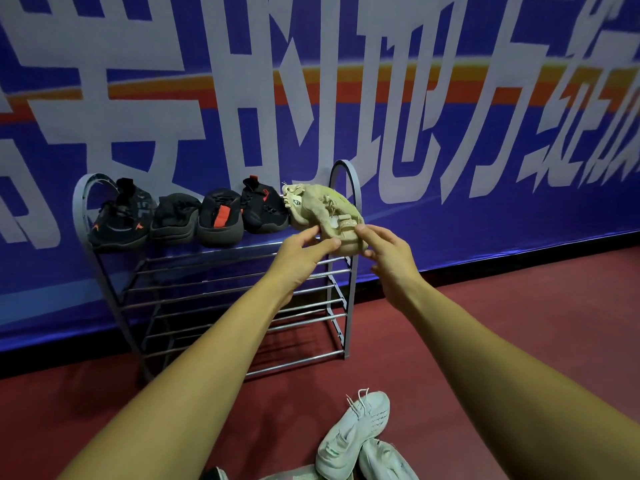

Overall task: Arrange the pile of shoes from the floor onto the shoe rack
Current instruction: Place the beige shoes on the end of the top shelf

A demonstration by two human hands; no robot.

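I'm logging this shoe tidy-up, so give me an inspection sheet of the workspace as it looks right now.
Surface: dark red floor, shoe rack against the wall.
Job's things: four dark shoes in a row on the rack's top shelf; beige shoe at that shelf's right end; lower shelves bare; pale sneakers on the floor nearby.
Clutter: nothing seen.
Grips: left hand and right hand both have fingers on the beige shoe, one at each side.
Cables: nothing seen.
Surroundings: blue banner with large white characters behind the rack.
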